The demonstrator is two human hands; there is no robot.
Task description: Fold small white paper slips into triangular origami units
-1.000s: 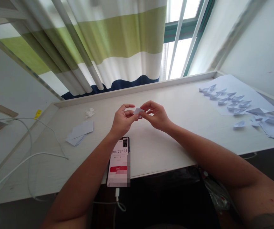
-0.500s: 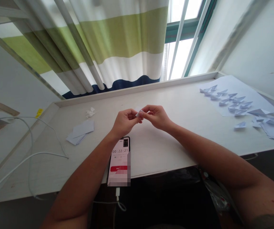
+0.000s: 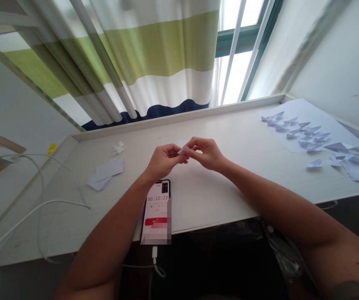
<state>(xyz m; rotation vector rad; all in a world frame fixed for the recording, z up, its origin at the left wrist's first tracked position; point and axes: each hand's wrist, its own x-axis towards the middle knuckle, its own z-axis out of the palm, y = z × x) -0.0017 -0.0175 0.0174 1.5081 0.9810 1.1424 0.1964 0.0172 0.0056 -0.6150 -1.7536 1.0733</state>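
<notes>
Left grip (image 3: 163, 160): clamped on folded paper (image 3: 182, 150), curled tighter than 1.0 s ago | Right grip (image 3: 206, 154): clamped on same | Phone (image 3: 154, 210): timer advanced to 00:22:22

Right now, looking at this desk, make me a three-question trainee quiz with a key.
1. What do the left hand and right hand pinch together?
2. True or false: the crumpled white bit lies left of the phone.
3. Fill in: the folded paper pieces lie on the desk's ____ side, as the person sees it.

Key: 1. A small piece of white paper. 2. True. 3. Right.
</notes>
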